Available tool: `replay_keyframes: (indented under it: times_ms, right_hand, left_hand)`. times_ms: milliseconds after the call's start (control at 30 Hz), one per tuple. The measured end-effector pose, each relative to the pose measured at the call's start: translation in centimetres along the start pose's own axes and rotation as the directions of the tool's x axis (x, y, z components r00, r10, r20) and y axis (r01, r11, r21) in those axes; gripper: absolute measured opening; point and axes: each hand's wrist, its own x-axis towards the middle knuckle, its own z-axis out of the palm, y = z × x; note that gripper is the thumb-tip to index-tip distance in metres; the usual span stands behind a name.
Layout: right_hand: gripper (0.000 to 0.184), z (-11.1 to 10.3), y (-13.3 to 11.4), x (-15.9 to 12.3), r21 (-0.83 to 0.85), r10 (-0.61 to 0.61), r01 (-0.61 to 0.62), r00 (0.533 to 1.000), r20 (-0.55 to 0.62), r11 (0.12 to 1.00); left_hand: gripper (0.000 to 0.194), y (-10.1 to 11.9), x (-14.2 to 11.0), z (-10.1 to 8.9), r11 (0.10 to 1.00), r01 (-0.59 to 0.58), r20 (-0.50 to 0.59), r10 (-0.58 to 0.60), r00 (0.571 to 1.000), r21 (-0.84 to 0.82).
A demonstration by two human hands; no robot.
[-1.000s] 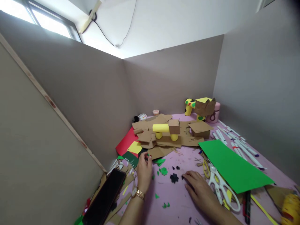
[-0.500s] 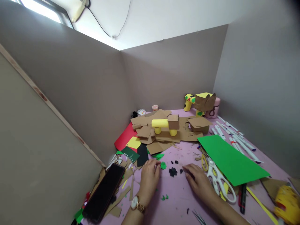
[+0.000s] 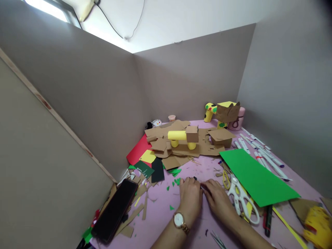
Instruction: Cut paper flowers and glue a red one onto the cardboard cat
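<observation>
My left hand (image 3: pixel 190 195), with a gold watch at its wrist, rests low over the purple tabletop (image 3: pixel 160 221), fingers curled downward. It covers the spot where a black paper flower lay, so the flower is hidden. Close beside it on the right is my right hand (image 3: pixel 216 197), fingers bent in and tips meeting near my left thumb. What either hand pinches is hidden. A small black paper piece (image 3: pixel 195 178) shows just beyond the left fingers. Small green paper pieces (image 3: pixel 177 181) lie left of that hand. White-handled scissors (image 3: pixel 242 200) lie right of my right hand.
Beyond the hands stands a yellow tube model with a cardboard box head (image 3: pixel 192 134) on cardboard sheets (image 3: pixel 207 147). A green sheet (image 3: pixel 259 176) and several white markers (image 3: pixel 269 160) lie right. A phone (image 3: pixel 115 211) and scraps lie left. Tweezers (image 3: pixel 218 240) lie in front.
My left hand has moved right, over the black flower and up to my right hand. Both hands have closed in together. The green flower is no longer seen; small green pieces show there.
</observation>
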Motion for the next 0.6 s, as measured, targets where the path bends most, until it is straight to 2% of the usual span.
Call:
replay_keyframes:
  times_ms: [133,233,333,433,467,500,567,600]
  right_hand:
    - [0.022,-0.2,-0.2,-0.1,0.101,0.034,-0.032,0.999,-0.015,0.994]
    - [0.021,-0.8,-0.5,0.0,0.195,0.081,-0.075,0.996,-0.023,0.978]
    - [0.021,-1.7,-1.1,0.2,0.313,0.135,-0.131,0.991,0.008,0.941]
    - [0.030,-2.6,-1.9,0.1,0.449,0.181,-0.214,0.977,0.116,0.868]
    - [0.034,-2.8,-2.1,0.0,0.494,0.192,-0.250,0.967,0.165,0.833]
    - [0.039,-3.0,-2.3,-0.1,0.537,0.203,-0.288,0.956,0.214,0.793]
    - [0.044,-3.2,-2.5,-0.3,0.604,0.221,-0.364,0.928,0.300,0.709]
    - [0.046,-3.3,-2.6,-0.4,0.627,0.230,-0.398,0.914,0.334,0.670]
  left_hand:
    - [0.023,-0.2,0.3,0.7,0.995,0.040,-0.007,-0.040,0.999,-0.087]
    - [0.019,-0.1,0.0,0.6,0.972,0.055,-0.042,-0.067,0.997,-0.228]
    - [0.017,0.2,-0.5,-0.1,0.900,0.074,-0.068,-0.114,0.991,-0.429]
    - [0.017,0.6,-0.9,-0.4,0.790,0.102,-0.058,-0.171,0.984,-0.604]
    - [0.017,0.8,-1.1,-0.3,0.718,0.113,-0.038,-0.190,0.981,-0.687]
    - [0.017,1.0,-1.3,-0.1,0.610,0.124,-0.006,-0.207,0.978,-0.783]
    - [0.022,1.4,-1.8,0.5,0.279,0.144,0.085,-0.213,0.973,-0.949]
    - [0.025,1.6,-2.0,0.9,0.106,0.151,0.128,-0.202,0.971,-0.983]
